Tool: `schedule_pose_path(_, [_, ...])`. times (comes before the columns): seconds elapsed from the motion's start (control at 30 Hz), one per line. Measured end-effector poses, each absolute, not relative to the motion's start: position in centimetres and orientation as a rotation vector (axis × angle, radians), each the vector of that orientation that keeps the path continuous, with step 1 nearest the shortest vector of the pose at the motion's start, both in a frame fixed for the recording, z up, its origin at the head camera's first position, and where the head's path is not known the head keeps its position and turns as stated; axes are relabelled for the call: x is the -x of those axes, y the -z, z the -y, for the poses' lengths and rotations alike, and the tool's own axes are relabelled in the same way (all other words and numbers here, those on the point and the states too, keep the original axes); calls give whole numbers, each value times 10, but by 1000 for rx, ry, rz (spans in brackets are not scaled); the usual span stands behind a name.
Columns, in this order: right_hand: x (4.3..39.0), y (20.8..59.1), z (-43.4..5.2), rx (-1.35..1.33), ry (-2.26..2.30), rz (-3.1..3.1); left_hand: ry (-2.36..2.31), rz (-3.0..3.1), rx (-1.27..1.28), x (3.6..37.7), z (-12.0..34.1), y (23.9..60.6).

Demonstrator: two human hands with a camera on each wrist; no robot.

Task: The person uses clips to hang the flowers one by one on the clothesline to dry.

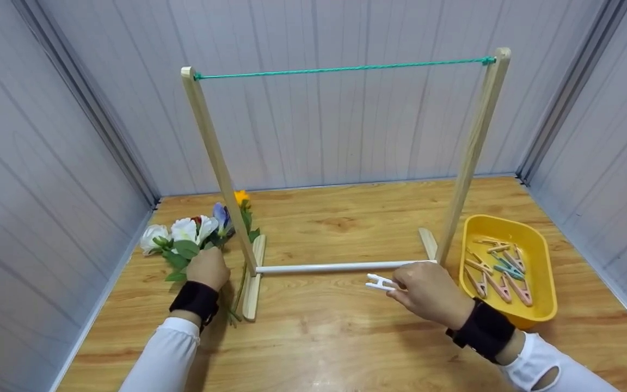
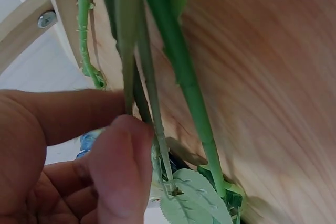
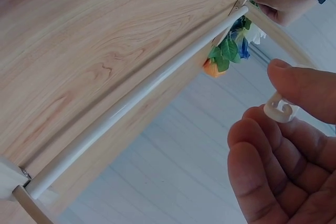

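At the left, my left hand (image 1: 208,269) is lowered over a bunch of flowers with white blooms (image 1: 184,230). In the left wrist view, its thumb and index finger pinch a thin green flower stem (image 2: 127,45); other stems, including a thicker bright green stem (image 2: 191,82), pass beside it. Which bloom the pinched stem carries is hidden. My right hand (image 1: 430,288) holds a white clothespin (image 1: 380,282) between thumb and fingers, just in front of the right end of the white rod (image 1: 340,267). The right wrist view shows one end of that clothespin (image 3: 281,107) at the thumb.
A wooden frame stands mid-table, its left post (image 1: 218,163) and right post (image 1: 474,147) joined at the top by a green string (image 1: 340,69). A yellow tub (image 1: 549,272) with several clothespins (image 1: 521,289) is at the right. An orange flower (image 1: 241,197) lies behind the left post.
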State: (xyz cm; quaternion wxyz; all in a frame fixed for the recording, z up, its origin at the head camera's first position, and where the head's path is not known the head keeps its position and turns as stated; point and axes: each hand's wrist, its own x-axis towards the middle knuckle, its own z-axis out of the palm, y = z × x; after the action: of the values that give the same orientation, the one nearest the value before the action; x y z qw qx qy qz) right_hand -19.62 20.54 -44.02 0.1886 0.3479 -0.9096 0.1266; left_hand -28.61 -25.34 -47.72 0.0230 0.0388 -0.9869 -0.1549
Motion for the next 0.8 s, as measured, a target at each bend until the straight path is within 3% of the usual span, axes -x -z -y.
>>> schedule_pose_path(0.37, [195,444,-206,-959,-321,2538,707,3098,-126,283,258,467])
schedule_pose_path(0.8, [196,442,-204,-967,-381,2579,1478,2939,245,268,270,443])
